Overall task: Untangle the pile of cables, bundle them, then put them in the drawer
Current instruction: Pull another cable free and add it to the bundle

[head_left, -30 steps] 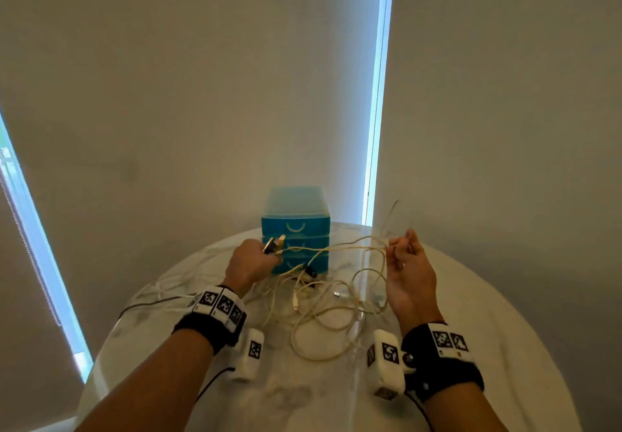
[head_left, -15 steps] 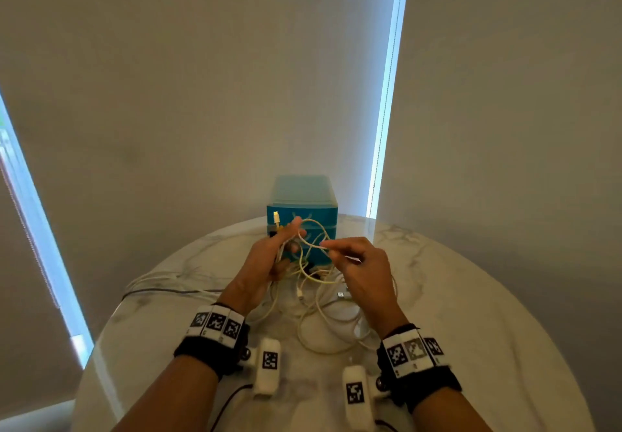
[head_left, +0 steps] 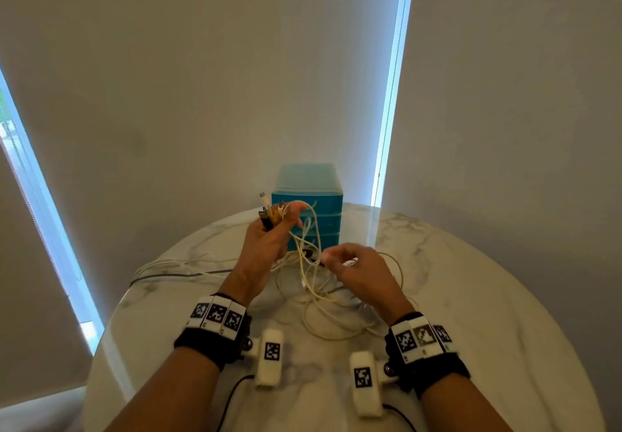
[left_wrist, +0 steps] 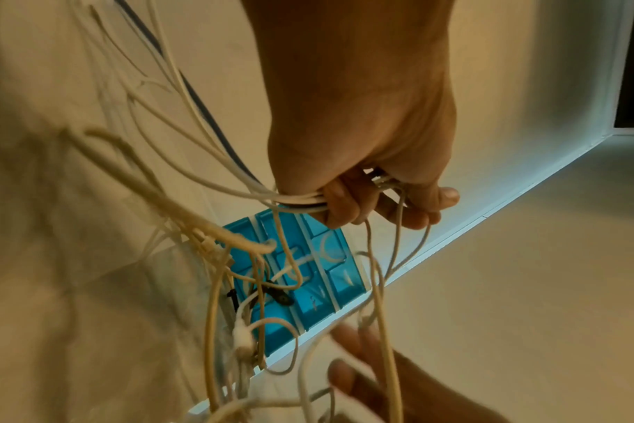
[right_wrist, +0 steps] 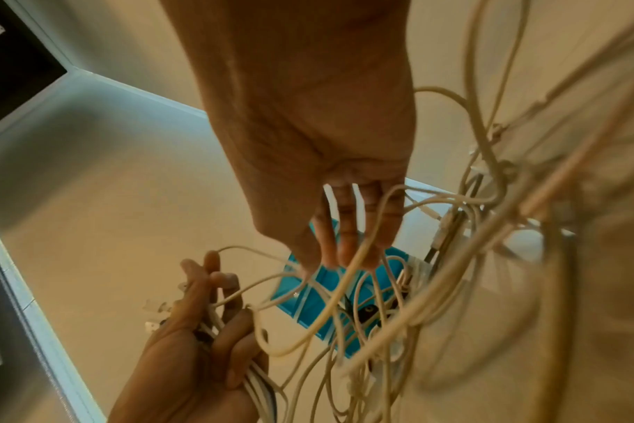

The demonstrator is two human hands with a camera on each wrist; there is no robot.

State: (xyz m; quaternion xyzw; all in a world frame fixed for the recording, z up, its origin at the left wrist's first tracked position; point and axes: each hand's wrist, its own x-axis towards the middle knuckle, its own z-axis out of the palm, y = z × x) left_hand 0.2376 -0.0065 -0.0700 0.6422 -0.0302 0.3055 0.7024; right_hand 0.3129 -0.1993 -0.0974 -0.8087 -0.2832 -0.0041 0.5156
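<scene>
Gathering plug ends (head_left: 269,211) into your left hand (head_left: 266,246)'s clenched grip, you now drop your right hand (head_left: 356,271), fingers loosely spread, toward the tangled cables (head_left: 323,300) on the bench (head_left: 471,297): untangling continues.

The left hand (head_left: 267,241) has risen from beside the drawer unit to a spot in front of its top drawer, with more cable plugs (head_left: 269,211) now sticking up out of its grip than a second ago. The right hand (head_left: 358,271) has let go of the strand it was stretching out to the right, swung inward and dropped toward the cable tangle (head_left: 323,292) on the worktop, fingers (right_wrist: 348,229) now loosely spread among the loops.
</scene>
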